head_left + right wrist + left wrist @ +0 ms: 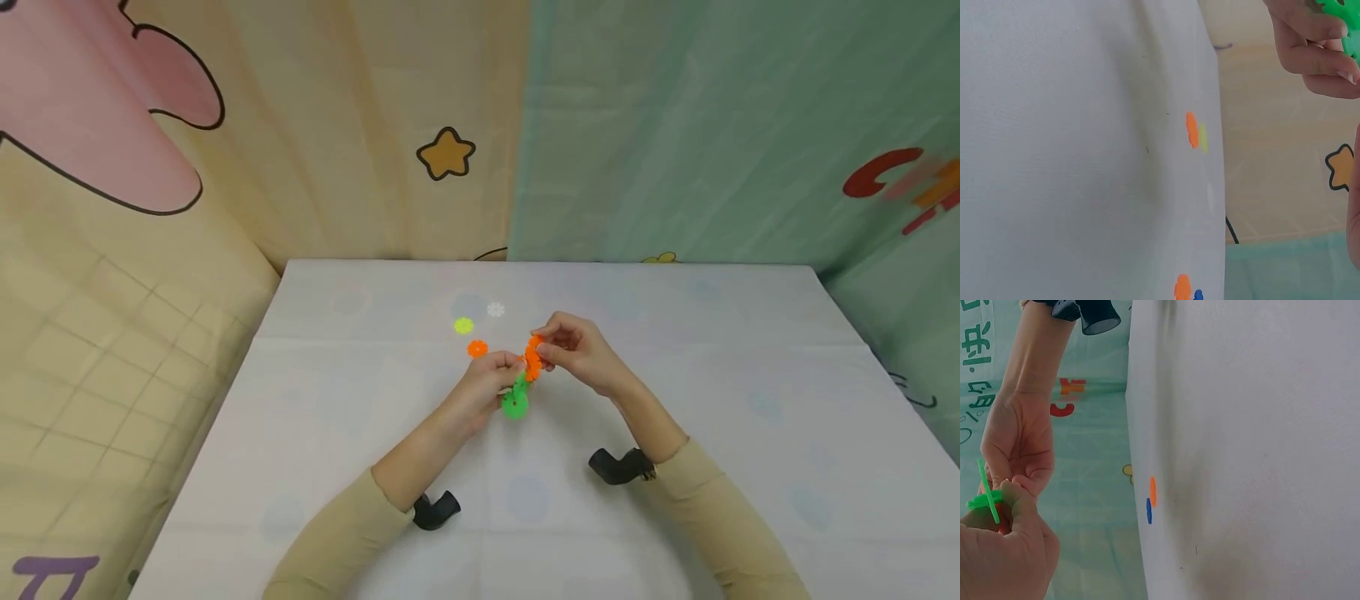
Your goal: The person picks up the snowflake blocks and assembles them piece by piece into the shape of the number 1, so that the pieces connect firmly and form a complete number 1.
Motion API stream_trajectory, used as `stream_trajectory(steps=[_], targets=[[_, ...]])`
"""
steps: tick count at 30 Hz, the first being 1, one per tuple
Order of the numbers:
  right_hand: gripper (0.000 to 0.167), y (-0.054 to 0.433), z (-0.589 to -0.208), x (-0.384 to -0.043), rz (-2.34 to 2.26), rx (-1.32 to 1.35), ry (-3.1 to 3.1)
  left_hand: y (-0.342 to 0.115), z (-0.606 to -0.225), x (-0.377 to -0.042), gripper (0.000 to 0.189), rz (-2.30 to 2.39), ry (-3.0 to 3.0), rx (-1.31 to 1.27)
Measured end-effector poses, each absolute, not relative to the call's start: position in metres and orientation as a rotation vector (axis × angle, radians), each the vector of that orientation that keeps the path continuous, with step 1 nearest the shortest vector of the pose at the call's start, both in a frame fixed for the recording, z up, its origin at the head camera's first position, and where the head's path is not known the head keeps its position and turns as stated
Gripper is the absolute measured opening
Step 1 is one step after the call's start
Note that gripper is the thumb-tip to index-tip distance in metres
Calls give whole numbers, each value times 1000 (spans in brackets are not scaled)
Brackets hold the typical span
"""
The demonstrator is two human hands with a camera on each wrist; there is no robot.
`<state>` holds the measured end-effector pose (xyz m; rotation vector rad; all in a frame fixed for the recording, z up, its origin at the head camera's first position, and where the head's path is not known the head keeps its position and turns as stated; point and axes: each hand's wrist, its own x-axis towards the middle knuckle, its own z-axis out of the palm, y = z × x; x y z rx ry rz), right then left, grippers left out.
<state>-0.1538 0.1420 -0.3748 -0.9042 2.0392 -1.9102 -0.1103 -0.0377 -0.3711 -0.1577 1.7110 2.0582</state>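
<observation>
Just above the white table, in the head view, both hands meet at a small chain of notched plastic discs. My left hand point(487, 385) pinches the chain between thumb and fingers; the green discs point(515, 405) hang at its lower end. With thumb and fingertips my right hand point(577, 350) pinches the orange discs point(533, 358) at the upper end. Seen from the left wrist, two green discs point(986, 499) cross at an angle, slotted together, and fingers hide most of the orange part. The right wrist view catches only a green edge point(1350, 28) beside the left hand's fingers.
Beyond the left hand lie a loose orange disc point(477, 348), a yellow-green disc point(463, 326) and a white disc point(496, 309). The left wrist view has another orange disc point(1153, 491) and a blue disc point(1149, 511) on the table point(1260, 450). Printed curtains point(360, 125) hang behind it.
</observation>
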Motion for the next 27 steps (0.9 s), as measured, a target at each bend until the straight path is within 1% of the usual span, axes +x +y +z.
stream_trajectory(steps=[10,21,24,27], targets=[[12,140,-380,-156,-1961,-826,1978,-40,-373,-112,11,2072,1704,-124],[17,144,-387,-159,-1883,-717,2073,-48,-386,-116,10,2066,1675,19],[16,145,-388,-160,-1867,-703,2122,-49,-388,-116,14,2056,1671,44],[14,146,-390,-161,-1841,-710,2172,-50,-388,-117,25,2032,1668,62]])
